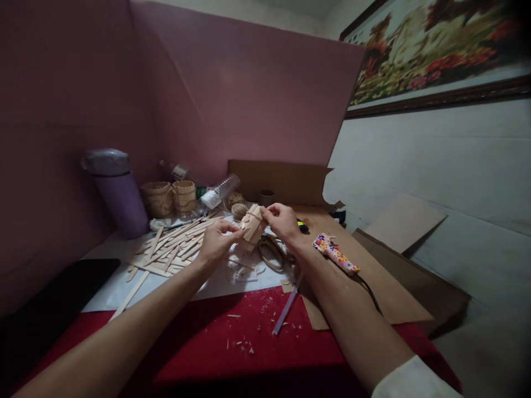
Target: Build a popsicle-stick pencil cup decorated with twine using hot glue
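Above the middle of the table I hold a small pot made of wooden craft sticks (254,231), with a thin cord-like band around its upper part. At the pot's left side the thumb and fingers of my left hand (216,242) are closed, by a small pale bit on its surface. My right hand (282,222) pinches the pot's upper right edge. Just below and to the right lie scissors (271,255) with brownish handles, partly hidden by my right hand. A ball of twine (239,211) sits behind the pot.
Loose craft sticks (176,249) spread over white paper at left. Behind stand a purple tumbler (120,199), two stick-covered pots (184,198) and a plastic bottle (222,190). A patterned glue gun (335,254) lies on cardboard (385,296), a glue stick (287,307) on the red cloth (199,337).
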The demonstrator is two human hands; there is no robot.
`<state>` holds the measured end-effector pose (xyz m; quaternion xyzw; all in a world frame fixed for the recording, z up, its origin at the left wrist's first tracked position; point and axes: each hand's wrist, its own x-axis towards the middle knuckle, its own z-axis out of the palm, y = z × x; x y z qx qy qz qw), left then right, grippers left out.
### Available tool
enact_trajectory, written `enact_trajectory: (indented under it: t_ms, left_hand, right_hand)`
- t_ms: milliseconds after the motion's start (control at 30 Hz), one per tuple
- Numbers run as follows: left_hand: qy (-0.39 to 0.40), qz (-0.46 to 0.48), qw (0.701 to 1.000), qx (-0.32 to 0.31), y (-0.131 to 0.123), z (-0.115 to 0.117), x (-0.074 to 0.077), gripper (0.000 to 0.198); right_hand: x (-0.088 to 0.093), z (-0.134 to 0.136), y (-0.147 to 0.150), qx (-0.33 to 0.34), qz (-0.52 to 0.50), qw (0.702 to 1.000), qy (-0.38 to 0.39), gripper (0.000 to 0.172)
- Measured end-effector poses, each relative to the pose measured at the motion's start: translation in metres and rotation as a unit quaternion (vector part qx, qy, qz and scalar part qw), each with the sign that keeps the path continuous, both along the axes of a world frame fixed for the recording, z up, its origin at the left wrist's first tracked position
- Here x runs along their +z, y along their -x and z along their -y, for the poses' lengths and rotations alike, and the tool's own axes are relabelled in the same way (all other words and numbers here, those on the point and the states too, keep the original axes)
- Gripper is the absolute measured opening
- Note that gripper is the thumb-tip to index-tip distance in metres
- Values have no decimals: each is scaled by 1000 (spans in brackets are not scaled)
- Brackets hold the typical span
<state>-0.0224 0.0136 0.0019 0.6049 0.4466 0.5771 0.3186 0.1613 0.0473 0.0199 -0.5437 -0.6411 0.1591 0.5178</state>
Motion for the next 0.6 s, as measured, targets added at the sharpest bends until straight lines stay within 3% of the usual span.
enact_trajectory:
  t_ms: [233, 600]
  left_hand:
    - [6, -15, 999, 28, -4, -4, -2, 14]
    - [64, 33, 997, -37, 2, -10, 0, 21]
  right_hand:
    - [-1, 5, 5, 2, 8, 1000, -9, 28]
    - [-2, 9, 8, 16, -2, 1000, -17, 21]
